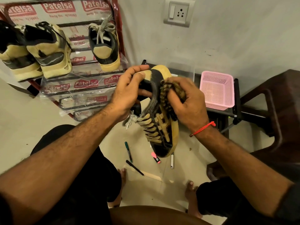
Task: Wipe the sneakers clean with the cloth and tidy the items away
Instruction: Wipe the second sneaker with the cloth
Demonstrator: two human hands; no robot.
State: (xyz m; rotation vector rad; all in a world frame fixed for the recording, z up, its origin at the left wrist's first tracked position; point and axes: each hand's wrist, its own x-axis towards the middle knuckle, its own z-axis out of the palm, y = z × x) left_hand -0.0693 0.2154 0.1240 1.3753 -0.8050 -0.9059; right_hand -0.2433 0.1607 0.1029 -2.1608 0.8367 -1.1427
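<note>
left hand [128, 90] grips heel collar of black-and-tan sneaker [159, 120], held in the air above the floor, toe down. right hand [186, 101] clutches bunched cloth [167, 93], pressed against sneaker's side. three more sneakers [48, 49] on rack [84, 88].

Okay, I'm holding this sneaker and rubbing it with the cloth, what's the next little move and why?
Probably slide the cloth down along the side toward the toe. The right hand presses it near the heel end, while the left hand grips the sneaker at its collar, toe hanging down. The striped side panel and the yellowish sole edge below lie uncovered by the cloth.
</note>
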